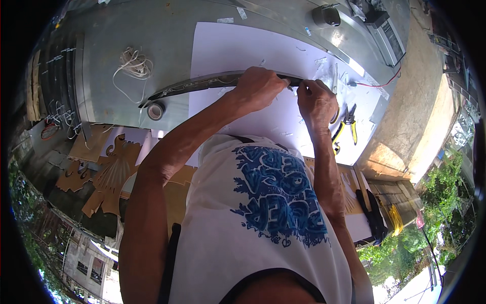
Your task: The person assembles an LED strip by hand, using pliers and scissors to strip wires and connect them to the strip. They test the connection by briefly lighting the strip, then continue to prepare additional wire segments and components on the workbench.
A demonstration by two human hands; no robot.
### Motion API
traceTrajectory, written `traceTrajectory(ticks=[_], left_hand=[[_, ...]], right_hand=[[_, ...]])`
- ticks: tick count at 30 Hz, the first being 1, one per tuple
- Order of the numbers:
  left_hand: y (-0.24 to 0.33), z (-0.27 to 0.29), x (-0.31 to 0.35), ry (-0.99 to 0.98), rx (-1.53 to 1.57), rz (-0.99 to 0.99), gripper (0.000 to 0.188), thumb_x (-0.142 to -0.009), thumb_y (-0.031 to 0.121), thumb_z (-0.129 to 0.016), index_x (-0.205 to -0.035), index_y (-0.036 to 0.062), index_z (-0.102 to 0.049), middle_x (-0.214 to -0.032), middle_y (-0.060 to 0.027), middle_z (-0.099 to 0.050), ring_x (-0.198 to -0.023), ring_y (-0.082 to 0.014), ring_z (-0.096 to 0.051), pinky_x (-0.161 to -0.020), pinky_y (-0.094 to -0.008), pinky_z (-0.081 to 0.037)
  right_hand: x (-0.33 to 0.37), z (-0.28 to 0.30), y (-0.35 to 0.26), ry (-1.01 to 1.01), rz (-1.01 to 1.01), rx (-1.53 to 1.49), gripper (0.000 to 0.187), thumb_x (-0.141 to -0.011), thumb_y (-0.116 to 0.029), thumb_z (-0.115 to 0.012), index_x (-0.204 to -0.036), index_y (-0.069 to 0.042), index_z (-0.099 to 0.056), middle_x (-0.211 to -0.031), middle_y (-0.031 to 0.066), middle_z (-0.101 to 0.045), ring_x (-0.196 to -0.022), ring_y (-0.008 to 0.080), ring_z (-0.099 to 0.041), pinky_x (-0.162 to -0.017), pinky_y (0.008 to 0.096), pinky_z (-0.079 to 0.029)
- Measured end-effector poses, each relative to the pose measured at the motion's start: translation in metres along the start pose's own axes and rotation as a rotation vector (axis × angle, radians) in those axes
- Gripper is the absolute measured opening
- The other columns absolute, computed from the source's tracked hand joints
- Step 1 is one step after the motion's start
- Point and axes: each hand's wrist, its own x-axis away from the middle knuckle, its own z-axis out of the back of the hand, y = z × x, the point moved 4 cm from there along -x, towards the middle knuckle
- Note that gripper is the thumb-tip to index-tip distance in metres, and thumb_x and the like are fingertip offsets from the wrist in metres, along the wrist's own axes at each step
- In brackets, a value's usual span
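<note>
A long, slightly curved black strip (197, 85) with thin wire along it runs from the left over a white sheet (215, 48). Near its right end my left hand (260, 88) is closed on it, fingers bent over the strip. Just to the right, my right hand (317, 104) is closed in a pinch at the strip's end. Whatever its fingertips hold is hidden. A small dark bit shows between the two hands. Beside my right wrist lie yellow-and-black pliers (349, 124). A roll of tape (156, 111) sits by the strip's left end.
A bundle of pale cord (135, 65) lies on the grey metal table (167, 30). At the far right are a dark cup (326, 16) and a grey box (386, 38), with a red wire (377, 85) nearby. Cut brown panels (116, 172) lie at lower left. Small scraps dot the sheet.
</note>
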Motion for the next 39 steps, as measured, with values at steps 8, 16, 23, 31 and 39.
traceTrajectory(ticks=[8,16,23,31,39], left_hand=[[0.0,0.007,-0.008,-0.115,0.075,0.053,0.029,-0.085,0.003,-0.066,-0.112,0.0106,-0.074,-0.087,-0.0163,-0.074,-0.079,-0.0339,-0.074,-0.072,-0.0451,-0.059],[0.003,0.01,-0.013,-0.202,0.05,0.087,0.029,-0.087,0.002,-0.062,-0.112,0.0101,-0.075,-0.092,-0.0173,-0.074,-0.084,-0.0345,-0.073,-0.077,-0.0462,-0.059],[0.003,0.007,-0.013,-0.203,0.047,0.09,0.028,-0.088,0.0,-0.06,-0.11,0.009,-0.075,-0.093,-0.0175,-0.074,-0.086,-0.0339,-0.074,-0.078,-0.0448,-0.059],[0.01,0.008,-0.02,-0.253,-0.086,0.052,0.022,-0.088,0.002,-0.06,-0.105,0.0065,-0.075,-0.09,-0.0165,-0.074,-0.087,-0.0325,-0.074,-0.077,-0.0449,-0.059],[0.016,0.013,-0.031,-0.291,-0.116,0.02,0.017,-0.083,0.004,-0.063,-0.092,0.0048,-0.078,-0.091,-0.0156,-0.074,-0.087,-0.0329,-0.074,-0.076,-0.0451,-0.06]], right_hand=[[-0.002,-0.001,0.004,-0.091,-0.079,-0.019,0.011,-0.082,-0.018,-0.067,-0.079,-0.013,-0.076,-0.078,0.0047,-0.071,-0.068,0.0295,-0.069,-0.061,0.0397,-0.054],[-0.001,0.003,0.008,-0.149,-0.056,-0.065,0.013,-0.088,-0.019,-0.066,-0.086,-0.011,-0.076,-0.08,0.0066,-0.071,-0.068,0.0313,-0.069,-0.065,0.0406,-0.055],[0.014,0.018,0.024,-0.049,-0.005,-0.197,0.014,-0.09,-0.01,-0.066,-0.099,-0.008,-0.076,-0.073,0.008,-0.067,-0.059,0.0266,-0.067,-0.055,0.0365,-0.051],[0.031,0.019,0.014,-0.285,0.149,-0.143,0.034,-0.091,-0.009,-0.064,-0.124,-0.014,-0.068,-0.085,0.0098,-0.074,-0.063,0.0253,-0.069,-0.059,0.0391,-0.055],[0.02,-0.003,0.02,-0.316,0.358,0.129,0.04,-0.091,-0.011,-0.06,-0.13,-0.016,-0.063,-0.08,0.0097,-0.071,-0.066,0.0313,-0.069,-0.059,0.0447,-0.056]])
